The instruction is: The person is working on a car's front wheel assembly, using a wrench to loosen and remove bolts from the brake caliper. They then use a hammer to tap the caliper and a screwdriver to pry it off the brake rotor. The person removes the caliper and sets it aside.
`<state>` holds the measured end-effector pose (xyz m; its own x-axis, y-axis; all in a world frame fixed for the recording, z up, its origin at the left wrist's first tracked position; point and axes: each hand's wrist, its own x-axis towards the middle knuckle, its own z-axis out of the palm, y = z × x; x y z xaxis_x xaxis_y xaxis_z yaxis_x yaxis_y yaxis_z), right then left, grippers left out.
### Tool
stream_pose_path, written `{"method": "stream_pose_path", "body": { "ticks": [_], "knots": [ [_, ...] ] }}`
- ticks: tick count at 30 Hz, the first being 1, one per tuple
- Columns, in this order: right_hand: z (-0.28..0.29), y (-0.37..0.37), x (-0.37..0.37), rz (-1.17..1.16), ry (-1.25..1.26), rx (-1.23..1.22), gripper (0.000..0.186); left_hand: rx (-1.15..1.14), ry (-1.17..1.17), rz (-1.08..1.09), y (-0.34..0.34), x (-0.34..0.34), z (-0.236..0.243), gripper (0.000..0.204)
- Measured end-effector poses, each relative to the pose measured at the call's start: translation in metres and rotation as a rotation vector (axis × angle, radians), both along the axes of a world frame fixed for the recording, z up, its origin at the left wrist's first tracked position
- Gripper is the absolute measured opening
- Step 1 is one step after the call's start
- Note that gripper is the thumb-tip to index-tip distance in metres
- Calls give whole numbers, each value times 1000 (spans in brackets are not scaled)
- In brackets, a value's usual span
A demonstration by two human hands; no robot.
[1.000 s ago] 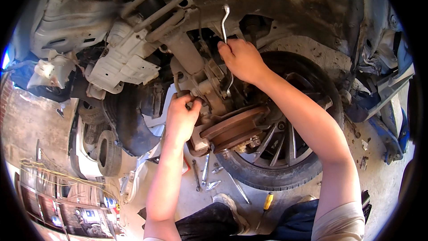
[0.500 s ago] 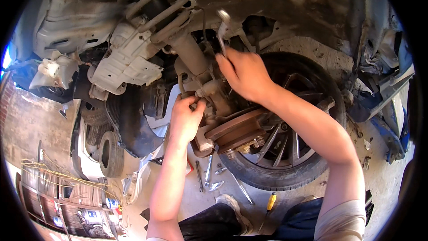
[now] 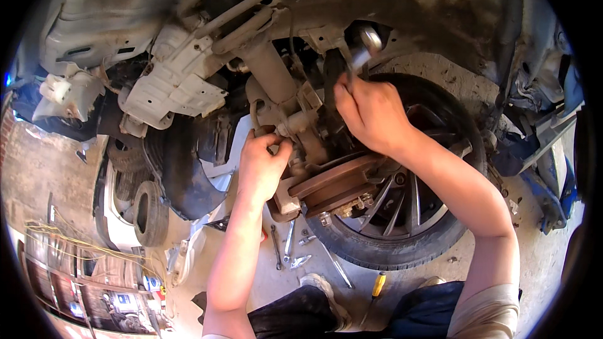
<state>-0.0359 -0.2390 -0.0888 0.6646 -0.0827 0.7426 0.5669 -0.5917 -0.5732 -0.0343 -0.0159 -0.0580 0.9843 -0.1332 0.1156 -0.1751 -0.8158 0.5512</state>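
Observation:
My right hand (image 3: 377,113) is closed around a shiny metal wrench (image 3: 361,58), whose upper end is smeared by motion. It is raised to the right of the strut (image 3: 270,75), above the rusty brake disc (image 3: 339,185). My left hand (image 3: 262,160) is at the steering knuckle (image 3: 300,122), just under the strut's lower end. Its thumb and fingers are curled together against the part there, and what they grip is hidden.
A wheel with its tyre (image 3: 383,254) lies on the floor behind the disc. Wrenches (image 3: 289,242), a yellow-handled screwdriver (image 3: 378,285) and a metal bar (image 3: 339,267) lie near my feet. The coil spring (image 3: 229,16) and wheel arch (image 3: 433,19) hang overhead; loose tyres (image 3: 151,213) stand left.
My right hand has swung to the right, away from the strut, with the wrench. My left hand stays at the knuckle. The view has shifted slightly.

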Motion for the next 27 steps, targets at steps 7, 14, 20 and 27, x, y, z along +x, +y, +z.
{"method": "stream_pose_path", "body": {
  "ticks": [7, 14, 20, 27],
  "knots": [
    [9, 15, 57, 48, 295, 57, 38, 20, 47, -2, 0, -1, 4, 27],
    [4, 18, 89, 75, 464, 35, 43, 34, 9, 16, 1, 0, 1, 28],
    [12, 16, 70, 73, 347, 29, 41, 95, -116, -31, 1, 1, -3, 30],
    [-9, 3, -12, 254, -200, -142, 12, -31, 7, 3, 7, -1, 1, 26]
  ]
}}
